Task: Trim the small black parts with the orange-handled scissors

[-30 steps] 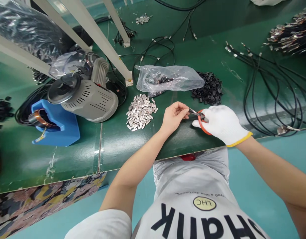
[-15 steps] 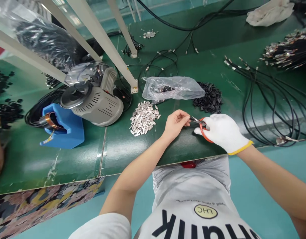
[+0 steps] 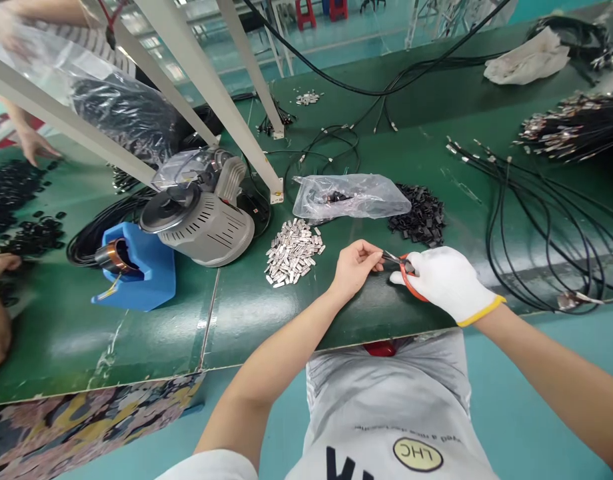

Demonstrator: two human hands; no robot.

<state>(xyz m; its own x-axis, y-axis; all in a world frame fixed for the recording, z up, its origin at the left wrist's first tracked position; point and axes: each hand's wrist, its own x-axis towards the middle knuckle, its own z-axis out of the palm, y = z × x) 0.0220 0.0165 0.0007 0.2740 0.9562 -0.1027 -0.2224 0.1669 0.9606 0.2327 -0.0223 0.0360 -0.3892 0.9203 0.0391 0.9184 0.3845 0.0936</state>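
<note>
My left hand is closed in a pinch above the green bench, thumb against forefinger. Something dark and small shows at its fingertips, too little to name. In a white glove with a yellow cuff, my right hand grips scissors with orange-red handles. Their metal tips point left and meet the fingertips of my left hand. Beyond my hands lies a heap of small black pieces, beside a clear plastic bag with dark parts in it. Left of my left hand is a pile of small silvery metal pieces.
A grey machine and a blue dispenser with a copper-coloured spool stand at left. White posts rise behind them. Black cables loop at right. A co-worker's hand is over black parts at far left; another person's hand is nearer.
The view has tilted up, so the bench sits lower in the picture. A co-worker's hand has come into sight at upper left. My two hands keep nearly the same pose around the scissors.
</note>
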